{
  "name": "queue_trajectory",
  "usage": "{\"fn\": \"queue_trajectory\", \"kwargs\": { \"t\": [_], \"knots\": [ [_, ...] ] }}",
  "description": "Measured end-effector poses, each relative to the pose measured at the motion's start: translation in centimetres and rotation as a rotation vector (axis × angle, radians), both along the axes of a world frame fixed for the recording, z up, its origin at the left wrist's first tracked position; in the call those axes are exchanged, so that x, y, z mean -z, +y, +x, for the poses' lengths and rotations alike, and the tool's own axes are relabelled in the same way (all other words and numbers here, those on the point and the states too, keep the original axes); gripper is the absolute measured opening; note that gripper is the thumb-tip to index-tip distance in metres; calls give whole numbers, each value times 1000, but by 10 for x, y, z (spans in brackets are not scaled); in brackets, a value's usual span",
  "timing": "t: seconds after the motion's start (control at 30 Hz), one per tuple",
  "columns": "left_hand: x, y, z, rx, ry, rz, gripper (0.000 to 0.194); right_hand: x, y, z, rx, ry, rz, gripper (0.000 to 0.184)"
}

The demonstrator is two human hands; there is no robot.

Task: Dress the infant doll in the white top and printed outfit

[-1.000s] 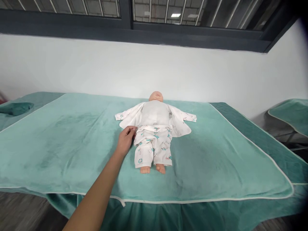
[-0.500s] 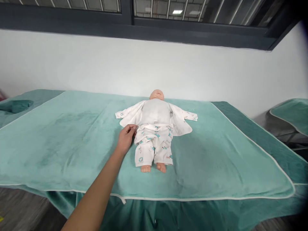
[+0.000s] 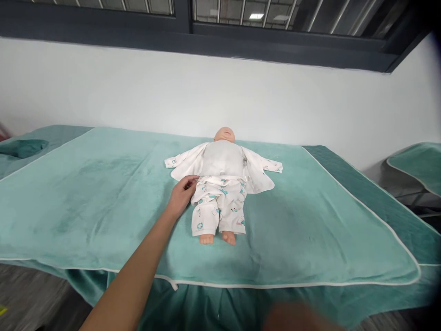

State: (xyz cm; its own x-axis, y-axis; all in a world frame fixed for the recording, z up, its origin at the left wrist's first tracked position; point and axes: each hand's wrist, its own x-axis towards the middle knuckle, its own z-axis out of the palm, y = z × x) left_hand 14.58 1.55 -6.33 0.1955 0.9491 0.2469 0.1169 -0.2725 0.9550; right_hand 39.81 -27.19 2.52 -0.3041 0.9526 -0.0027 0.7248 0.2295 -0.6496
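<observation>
Doll (image 3: 223, 161) lies square to the wall (image 3: 220, 96), head (image 3: 224, 134) toward it, feet (image 3: 206, 239) away.

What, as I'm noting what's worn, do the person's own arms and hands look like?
The left hand is ungloved, and the left forearm shows no sleeve, watch or bracelet. No markings can be made out. A blur at the bottom edge, probably the right hand, is too unclear to describe.

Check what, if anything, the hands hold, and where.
Left hand seems to pinch the printed pants by the side waistband; right hand too blurred to tell.
</observation>
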Motion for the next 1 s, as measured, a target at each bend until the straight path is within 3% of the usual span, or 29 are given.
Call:
{"fn": "queue_trajectory", "kwargs": {
  "t": [0.03, 0.1, 0.17, 0.2, 0.27, 0.33, 0.5, 0.6, 0.73, 0.83, 1.0],
  "knots": [
    [-2, 0, 0, -7, 7, 12, 31, -1, 24, 3, 8, 18, 21, 12],
    [-7, 2, 1, -24, 5, 10, 31, -2, 82, 8, 59, 63, 90, 15],
    [-15, 5, 3, -20, -2, -26, 33, 1, 145, 11, 243, 96, 365, 11],
    [-20, 7, 4, -5, 5, -41, 34, 4, 174, 12, 263, 71, 473, 12],
    [-26, 10, 6, 48, 60, -19, 32, 15, 219, 12, 149, 14, 526, 11],
    [-30, 11, 7, 121, 147, 50, 28, 28, 243, 12, 65, 21, 513, 16],
    [-32, 11, 6, 244, 296, 117, 26, 54, 246, 11, 135, 197, 492, 17],
    [-41, 15, 7, 292, 336, 130, 21, 54, 245, 12, 226, 274, 521, 14],
    [-60, 22, 11, 374, 408, 66, 21, 43, 263, 13, 313, 470, 405, 15],
    [-67, 23, 14, 377, 439, 45, 19, 41, 279, 13, 330, 668, 293, 16],
    [-63, 24, 20, 287, 340, 144, 17, 51, 284, 10, 379, 943, 182, 18]
  ]
}}
